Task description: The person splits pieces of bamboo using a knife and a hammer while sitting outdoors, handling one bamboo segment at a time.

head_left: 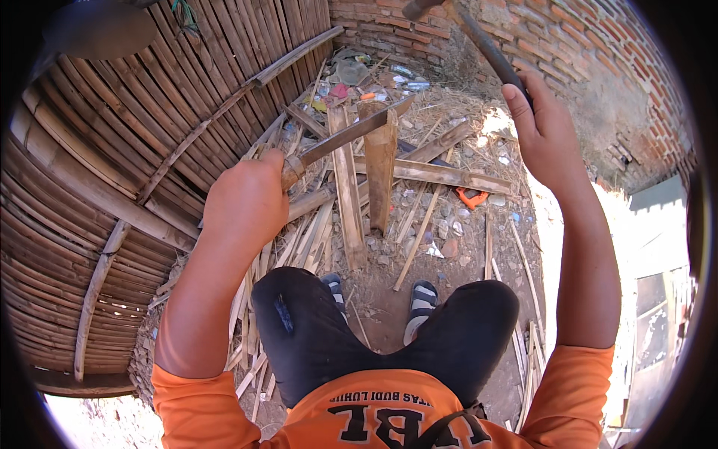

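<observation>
Orange fabric shirt with dark lettering up close, steel on wood beyond

Past the dark trousers, the bare left hand has its fingers wrapped round the wooden handle of a long, straight steel knife. That blade crosses the top end of a tapering, upright brown wood piece, which stands out in front of the knees; how deep the edge sits cannot be told. The bare right hand holds a dark-handled hammer high, its fingers curled round the shaft and its thumb pressed against it; the hammer's head is up at the frame's top.

A blow landing off the blade's spine could strike the left hand, since that grip lies close beside the wood. The piece could also tip or kick sideways, because no hand steadies it and the ground is littered. A twisting blade could split it unevenly.

Counted: one knife, one hammer, one upright piece, two hands, two feet in striped grey footwear, one orange plastic handle on the ground, one slatted bamboo wall and one brick wall. Loose wooden strips overlap too much to number.
</observation>
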Demonstrator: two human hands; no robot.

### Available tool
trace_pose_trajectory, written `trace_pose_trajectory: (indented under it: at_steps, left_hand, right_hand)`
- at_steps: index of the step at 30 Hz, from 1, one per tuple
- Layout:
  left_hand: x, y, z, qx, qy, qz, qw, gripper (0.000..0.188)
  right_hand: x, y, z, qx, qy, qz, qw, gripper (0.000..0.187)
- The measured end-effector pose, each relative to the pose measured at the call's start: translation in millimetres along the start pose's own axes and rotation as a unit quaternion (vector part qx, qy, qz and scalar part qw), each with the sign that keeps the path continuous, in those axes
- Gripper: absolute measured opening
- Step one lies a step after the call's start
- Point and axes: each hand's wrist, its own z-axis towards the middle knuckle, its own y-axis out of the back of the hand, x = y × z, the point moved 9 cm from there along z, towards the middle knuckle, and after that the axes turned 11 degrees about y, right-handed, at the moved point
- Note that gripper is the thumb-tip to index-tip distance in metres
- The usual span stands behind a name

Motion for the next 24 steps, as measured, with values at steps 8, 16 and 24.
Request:
trace_pose_trajectory:
  at_steps: [8,16,24]
  left_hand:
    - [1,-3,3,-0.007,-0.005,-0.003,1.000,0.021]
    - [-2,2,-2,-0.009,0.003,0.005,1.000,0.024]
    - [-4,2,-1,-0.011,-0.007,0.001,1.000,0.024]
  right_hand:
    - [-18,-59,-39,0.204,-0.047,-0.049,0.977,0.035]
    - [-29,-55,-40,0.147,-0.112,-0.019,0.983,0.034]
    - [-39,2,-15,-0.032,-0.075,0.030,0.996,0.040]
